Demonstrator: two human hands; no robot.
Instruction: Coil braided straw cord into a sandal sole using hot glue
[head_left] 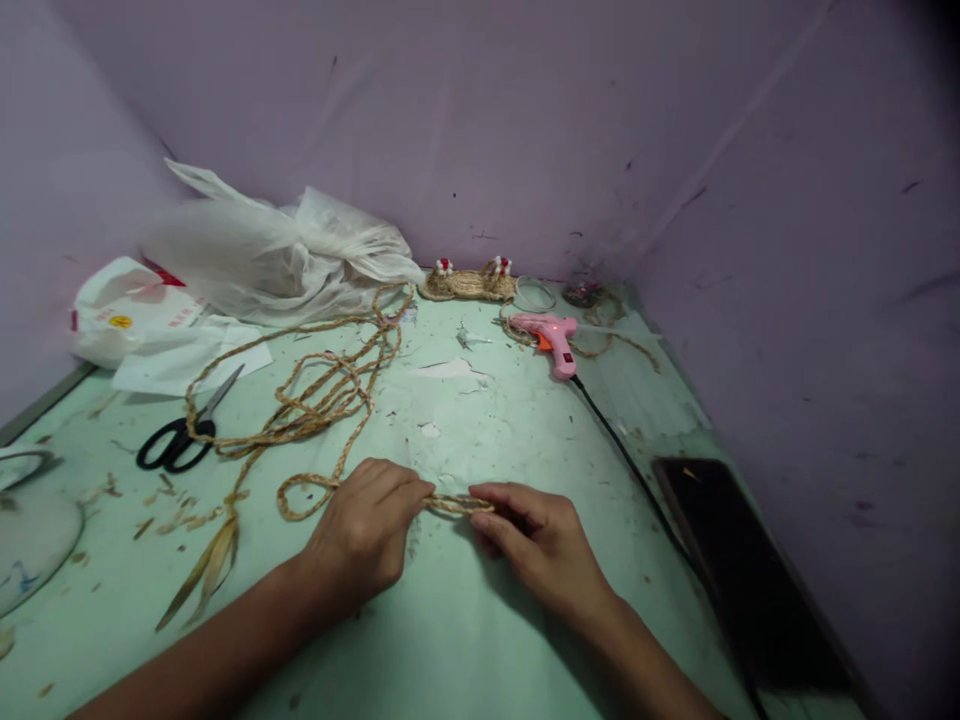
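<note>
A long tan braided cord (322,405) lies in loose loops on the pale green table and runs to my hands. My left hand (367,520) is closed on the cord, its fingers wrapped round it and hiding part. Between the hands a short doubled stretch shows as a narrow loop. My right hand (532,535) pinches the right end of that loop between thumb and fingers. The cord's far-left end spreads into flat dry strands (214,565), tied just above. Black-handled scissors (176,445) rest beside the coils, with cord crossing over their handle.
A pink glue gun (551,335) lies at the back right, its black cable (622,450) running toward a dark phone-like slab (742,560). Against the wall sit a woven piece with red and white beads (469,285) and a plastic bag (285,255). Fibre scraps litter the left.
</note>
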